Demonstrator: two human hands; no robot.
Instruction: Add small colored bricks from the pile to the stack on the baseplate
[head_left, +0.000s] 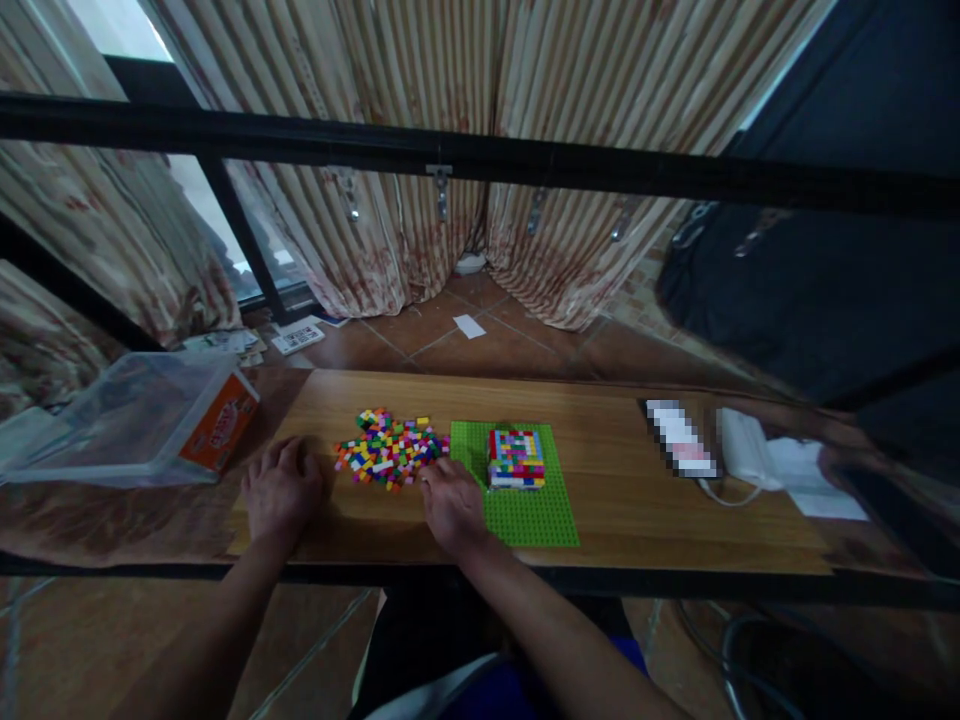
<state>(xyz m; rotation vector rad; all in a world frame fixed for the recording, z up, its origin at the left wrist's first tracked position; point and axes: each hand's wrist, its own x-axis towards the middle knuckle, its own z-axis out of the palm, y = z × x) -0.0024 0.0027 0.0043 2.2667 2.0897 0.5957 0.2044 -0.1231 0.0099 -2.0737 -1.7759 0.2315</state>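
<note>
A loose pile of small multicoloured toy bricks is spread on the wooden board. At its lower right edge is my right hand, fingers drawn together in a pinch; whatever lies between the fingertips is too small to make out. My left hand rests on the board left of the pile, apart from the bricks, its fingers loosely bent and holding nothing. Just right of my right hand lies a green studded baseplate. On its upper half stands a block-shaped build of coloured bricks.
A clear plastic bin with an orange label stands at the left. To the right lie a phone, a white device with a cable, and white paper. A dark metal bar crosses beyond the table, before striped curtains.
</note>
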